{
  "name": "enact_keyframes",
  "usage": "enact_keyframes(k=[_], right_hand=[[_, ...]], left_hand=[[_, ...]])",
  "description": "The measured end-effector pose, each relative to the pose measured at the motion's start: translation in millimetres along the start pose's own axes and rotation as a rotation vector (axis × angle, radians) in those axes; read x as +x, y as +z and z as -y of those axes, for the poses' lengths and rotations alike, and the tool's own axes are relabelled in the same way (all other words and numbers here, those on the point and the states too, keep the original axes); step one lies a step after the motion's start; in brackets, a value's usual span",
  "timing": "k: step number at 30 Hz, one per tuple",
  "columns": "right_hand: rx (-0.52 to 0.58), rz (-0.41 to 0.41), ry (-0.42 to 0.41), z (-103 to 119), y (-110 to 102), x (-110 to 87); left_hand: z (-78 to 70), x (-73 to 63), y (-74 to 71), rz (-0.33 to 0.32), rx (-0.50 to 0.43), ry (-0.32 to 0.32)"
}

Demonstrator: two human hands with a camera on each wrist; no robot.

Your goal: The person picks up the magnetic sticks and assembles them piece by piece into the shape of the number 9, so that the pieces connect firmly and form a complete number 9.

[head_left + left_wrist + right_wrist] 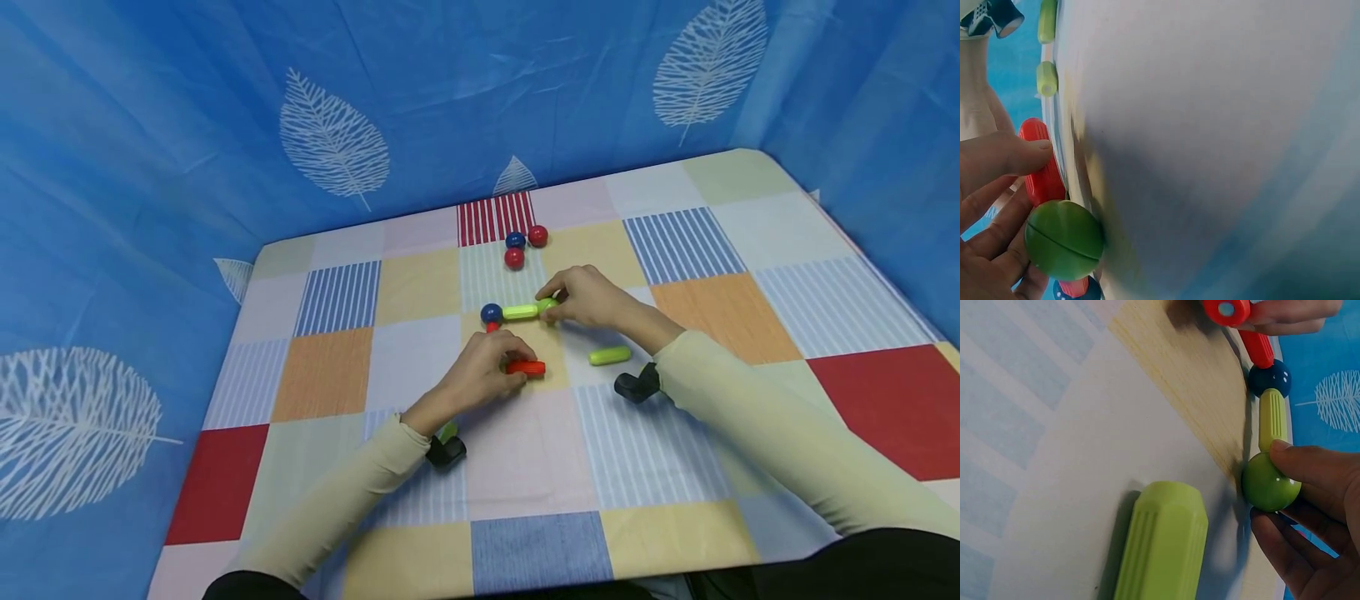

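Near the table's middle, my left hand (487, 367) pinches a red ridged rod (528, 367) between thumb and fingers. A green ball (1063, 240) sits at that rod's end, mostly behind the hand in the head view. Another red rod (1257, 349) runs from there to a blue ball (491, 313). From the blue ball a lime-green rod (521, 312) extends right to a second green ball (1270, 481). My right hand (588, 298) holds this ball between thumb and fingers. The joined pieces form an open-sided frame lying close over the cloth.
A loose lime-green rod (610, 356) lies below the right hand. Another green piece (447, 432) shows beside the left wrist. Farther back sit two red balls (537, 236) and a blue ball (514, 240). Behind the patchwork tablecloth (420, 283) hangs a blue curtain (465, 92).
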State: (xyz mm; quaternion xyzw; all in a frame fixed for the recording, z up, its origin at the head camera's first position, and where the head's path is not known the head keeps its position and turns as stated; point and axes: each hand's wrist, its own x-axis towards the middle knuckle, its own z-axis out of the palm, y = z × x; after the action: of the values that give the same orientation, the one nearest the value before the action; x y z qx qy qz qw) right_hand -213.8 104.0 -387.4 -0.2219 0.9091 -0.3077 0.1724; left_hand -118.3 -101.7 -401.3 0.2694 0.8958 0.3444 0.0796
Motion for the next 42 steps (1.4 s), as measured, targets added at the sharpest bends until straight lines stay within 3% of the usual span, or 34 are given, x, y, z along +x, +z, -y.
enact_keyframes(k=[3, 10, 15, 20, 23, 28, 33, 37, 42], right_hand=[[-0.002, -0.002, -0.001, -0.5, -0.5, -0.3], [-0.003, 0.006, -0.001, -1.1, -0.2, -0.3], [0.001, 0.002, 0.008, -1.2, -0.3, -1.4], [0.004, -0.010, -0.027, -2.9, 2.1, -3.4], [0.008, -0.021, -0.059, -4.4, 2.5, -7.2], [-0.034, -0.063, -0.059, -5.5, -9.2, -31.3], [-0.171, 0.004, -0.029, -6.1, -19.4, -70.9], [-0.230, 0.070, -0.030, -7.5, -13.0, -93.5], [-0.206, 0.034, -0.074, -11.8, -0.4, -99.6]], left_hand=[[1.5, -1.2, 1.9, -0.019, -0.001, 0.018], [-1.4, 2.9, 8.6, -0.045, 0.098, 0.061], [-3.4, 4.0, 10.1, -0.053, 0.101, 0.068], [-1.7, -1.9, -0.9, -0.071, 0.079, 0.067], [3.1, -11.4, -11.2, -0.102, 0.027, 0.031], [12.5, -24.8, -18.3, -0.100, -0.082, -0.045], [15.0, -27.5, -19.6, -0.107, -0.178, -0.064], [14.9, -28.4, -21.8, -0.104, -0.213, -0.079], [17.0, -30.1, -19.0, -0.089, -0.256, -0.111]])
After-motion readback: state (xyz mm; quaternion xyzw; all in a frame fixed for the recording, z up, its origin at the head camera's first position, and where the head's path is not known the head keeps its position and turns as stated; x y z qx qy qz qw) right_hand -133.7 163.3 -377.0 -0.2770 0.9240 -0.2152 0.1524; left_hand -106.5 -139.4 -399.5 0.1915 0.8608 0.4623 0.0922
